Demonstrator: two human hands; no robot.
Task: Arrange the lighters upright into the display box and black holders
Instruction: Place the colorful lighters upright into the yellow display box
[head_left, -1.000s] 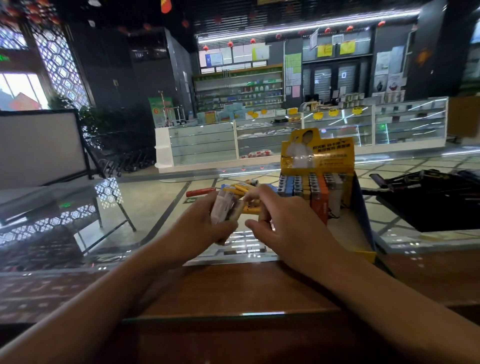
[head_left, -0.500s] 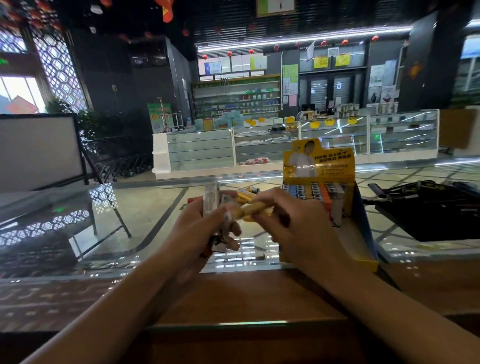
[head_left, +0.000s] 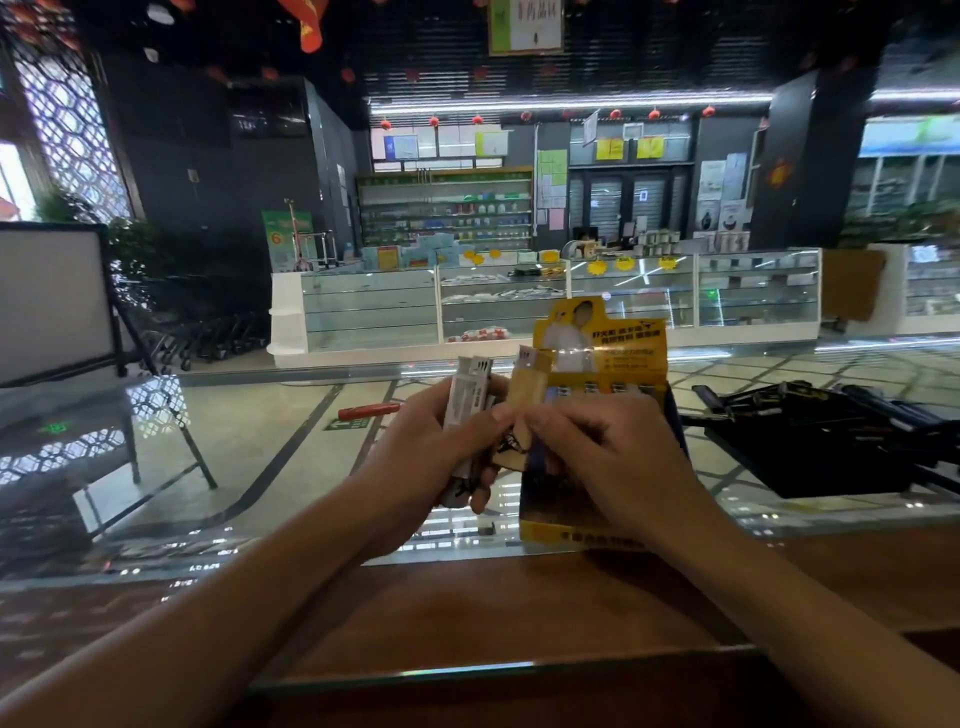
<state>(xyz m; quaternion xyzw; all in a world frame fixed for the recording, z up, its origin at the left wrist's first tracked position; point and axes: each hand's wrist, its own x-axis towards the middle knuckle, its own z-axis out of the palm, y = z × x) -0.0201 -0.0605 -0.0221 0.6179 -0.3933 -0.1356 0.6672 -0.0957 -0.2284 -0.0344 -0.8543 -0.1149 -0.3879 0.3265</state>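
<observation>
My left hand (head_left: 426, 462) grips a small bunch of white lighters (head_left: 467, 400), held upright above the glass counter. My right hand (head_left: 608, 457) pinches a yellow lighter (head_left: 524, 410) that stands upright against the white ones. Right behind my right hand stands the yellow display box (head_left: 608, 338) with a printed back card; a row of lighter tops (head_left: 618, 388) shows inside it. Black holders (head_left: 810, 436) lie to the right on the counter.
A red lighter (head_left: 369, 412) lies on the glass counter (head_left: 260, 457) to the left of my hands. A wooden ledge (head_left: 519, 613) runs along the near edge. A white board (head_left: 52, 301) on a stand is at the far left.
Both hands rose a little. The yellow lighter turned from lying crosswise to standing upright beside the white ones.
</observation>
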